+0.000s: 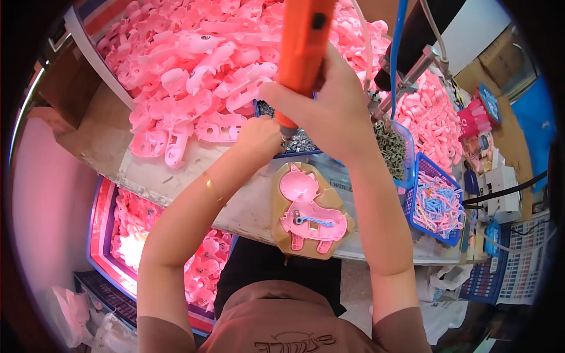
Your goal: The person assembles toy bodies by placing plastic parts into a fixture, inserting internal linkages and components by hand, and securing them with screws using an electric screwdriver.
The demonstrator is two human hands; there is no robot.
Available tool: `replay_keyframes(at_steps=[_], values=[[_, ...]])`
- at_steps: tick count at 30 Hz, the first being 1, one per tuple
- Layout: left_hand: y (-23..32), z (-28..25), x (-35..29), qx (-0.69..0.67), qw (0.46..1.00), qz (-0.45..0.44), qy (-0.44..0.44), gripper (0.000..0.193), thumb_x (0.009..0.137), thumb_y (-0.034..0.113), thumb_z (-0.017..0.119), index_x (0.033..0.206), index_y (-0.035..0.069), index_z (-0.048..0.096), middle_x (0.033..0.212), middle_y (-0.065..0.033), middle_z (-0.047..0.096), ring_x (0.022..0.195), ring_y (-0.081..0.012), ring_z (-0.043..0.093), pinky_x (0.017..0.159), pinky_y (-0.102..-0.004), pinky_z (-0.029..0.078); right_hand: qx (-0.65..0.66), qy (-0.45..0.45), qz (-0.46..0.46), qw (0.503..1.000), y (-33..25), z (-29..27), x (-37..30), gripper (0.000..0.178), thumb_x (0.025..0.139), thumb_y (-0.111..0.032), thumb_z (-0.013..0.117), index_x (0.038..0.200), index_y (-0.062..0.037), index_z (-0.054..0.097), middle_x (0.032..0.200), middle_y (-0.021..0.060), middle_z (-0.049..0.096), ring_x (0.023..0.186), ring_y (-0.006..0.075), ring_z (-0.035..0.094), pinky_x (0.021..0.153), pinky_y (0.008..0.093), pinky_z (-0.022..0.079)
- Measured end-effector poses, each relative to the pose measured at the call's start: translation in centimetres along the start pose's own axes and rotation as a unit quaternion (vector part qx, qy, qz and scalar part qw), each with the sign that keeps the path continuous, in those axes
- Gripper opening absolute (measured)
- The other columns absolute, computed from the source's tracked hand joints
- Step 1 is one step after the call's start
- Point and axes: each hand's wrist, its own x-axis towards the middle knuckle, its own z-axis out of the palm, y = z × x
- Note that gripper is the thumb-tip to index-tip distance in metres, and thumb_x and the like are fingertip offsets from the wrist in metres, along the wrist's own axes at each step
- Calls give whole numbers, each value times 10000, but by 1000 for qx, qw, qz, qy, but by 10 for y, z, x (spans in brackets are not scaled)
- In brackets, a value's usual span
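Observation:
My right hand point(338, 115) is wrapped round an orange power screwdriver point(301, 50), held upright with its tip pointing down at a blue tray of small metal screws point(300, 144). Beside that tip is my left hand point(259, 139), fingers bent and pressed together over the tray's near left part; whatever is between them is hidden. Nearer to me, a pink animal-shaped plastic shell half point(321, 232) lies hollow side up in a tan holding block point(281, 238). A thin blue rod-like part point(321, 220) and a small dark round piece sit inside the shell.
Pink shell parts point(194, 76) are heaped behind my hands. Toward the right stand a tub of grey-green small parts point(389, 150), a blue basket of pink and blue sticks point(438, 200) and another pink heap point(426, 117). A lower-left bin holds more pink parts point(206, 270). Hoses hang upper right.

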Motion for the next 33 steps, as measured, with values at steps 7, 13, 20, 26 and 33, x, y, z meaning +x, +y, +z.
replay_keyframes(at_steps=[7,13,20,26,33], values=[[39,-38,15,23,994,-40,-95,37,748,98,700,784,88,699,785,-102,703,839,-268,689,709,-407,567,-14,4,47,999,15,-26,-33,340,809,-39,714,1111,10,567,831,52,667,668,79,596,586,242,482],[63,-68,3,39,995,-14,-88,154,799,97,656,951,98,630,831,-60,659,861,-235,660,691,-363,559,72,-18,108,991,12,-36,-43,472,773,-102,668,1218,-15,536,866,77,644,765,174,626,741,339,525],[109,-87,-35,-11,985,167,-31,233,839,223,684,1004,92,584,848,-4,566,836,-184,591,668,-316,521,237,8,77,968,13,-35,-67,374,801,-43,685,1137,39,545,841,41,620,702,83,566,630,254,472],[130,-81,-52,-81,984,156,-10,306,846,217,708,1079,57,591,871,-28,582,864,-201,602,680,-327,524,269,19,97,958,12,-31,-85,365,806,-71,741,1122,35,592,1027,60,617,898,102,586,772,281,500],[145,-79,-59,-172,982,74,-26,271,866,186,706,1086,77,591,874,-39,621,861,-241,629,667,-368,526,288,36,77,954,13,-33,-93,364,796,-28,715,1133,34,591,1051,73,624,907,116,596,777,291,515]])
